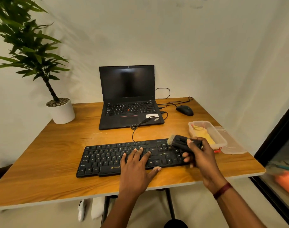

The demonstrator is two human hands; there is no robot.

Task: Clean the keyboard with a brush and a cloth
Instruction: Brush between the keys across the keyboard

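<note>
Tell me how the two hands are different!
The left hand lies flat with straight fingers on the keys of the keyboard. The right hand is curled around a black brush.
The left hand is near the middle of the keyboard, and the right hand is at its right end.
The right wrist wears a dark red band, and the left wrist is bare.
Both hands are over the same keyboard.

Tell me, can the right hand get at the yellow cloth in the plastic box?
Probably yes: the box is open, its lid beside it, and the cloth lies beyond the right hand, nothing between. But that hand grips the brush, so grasping looks awkward.
</note>
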